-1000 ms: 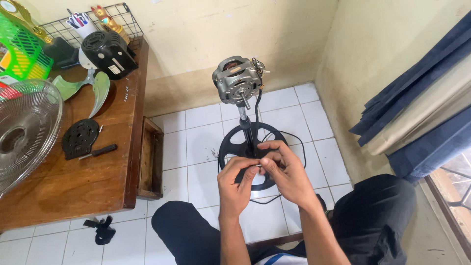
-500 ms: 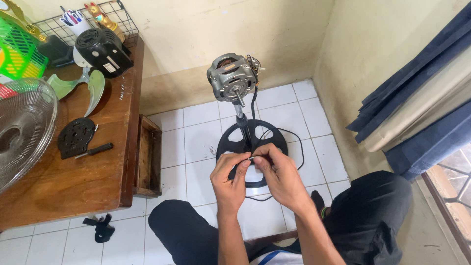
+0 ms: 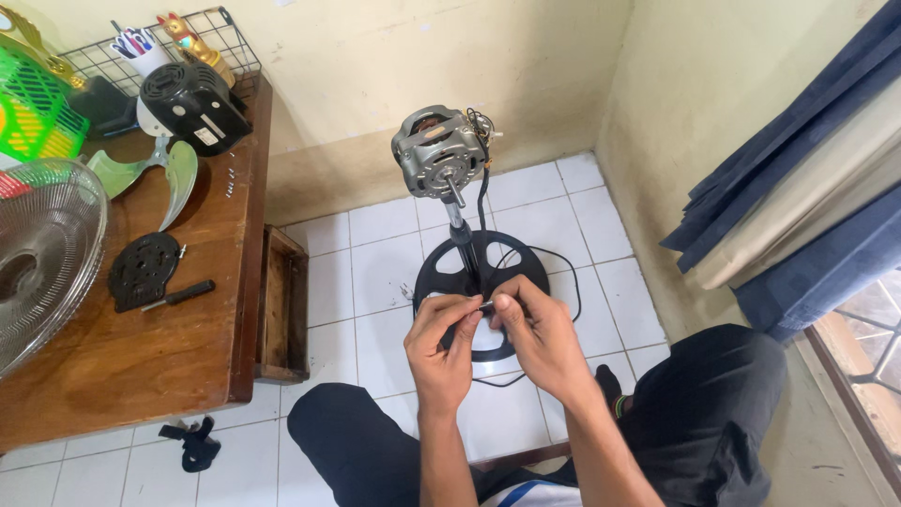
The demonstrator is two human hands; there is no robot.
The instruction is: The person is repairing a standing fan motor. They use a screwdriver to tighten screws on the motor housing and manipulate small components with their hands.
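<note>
Both hands, left hand point(image 3: 446, 343) and right hand point(image 3: 537, 329), pinch a tiny metal part point(image 3: 485, 305) between fingertips above the fan's round black base point(image 3: 481, 282), so one slip could probably drop it onto the white tiles point(image 3: 366, 272).

A small thin dark piece point(image 3: 485, 305), too tiny to identify, is pinched between the fingertips of the left hand point(image 3: 443, 343) and the right hand point(image 3: 535, 330), held level in the air just above a stripped pedestal fan point(image 3: 450, 178). The fan stands upright on white floor tiles, its bare grey metal motor point(image 3: 437, 152) exposed at the top of the pole with the shaft pointing forward, a black cord point(image 3: 482, 202) trailing down to the round black spoked base point(image 3: 474, 272) that lies partly hidden behind both hands
</note>
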